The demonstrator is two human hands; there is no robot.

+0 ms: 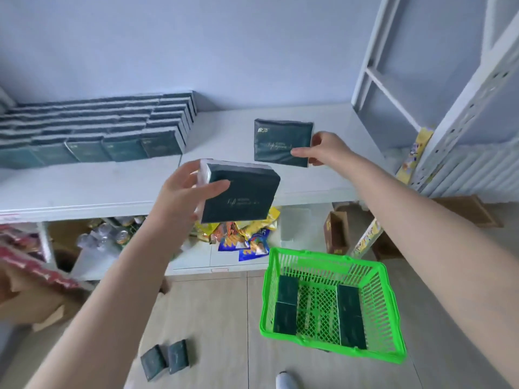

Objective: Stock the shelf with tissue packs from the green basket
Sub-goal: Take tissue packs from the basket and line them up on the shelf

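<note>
My left hand (182,192) grips a dark green tissue pack (241,196), held in the air in front of the white shelf (84,186). My right hand (323,150) holds a second dark green tissue pack (280,140) by its right edge, upright above the shelf top. Rows of the same packs (92,130) fill the shelf's left part. The green basket (331,304) stands on the floor at the lower right with several packs along its inner sides.
Two loose tissue packs (165,360) lie on the floor near my left arm. Snack bags (241,234) and cans (112,234) sit on the lower shelf. A cardboard box (335,234) and a white rack (421,80) stand at the right.
</note>
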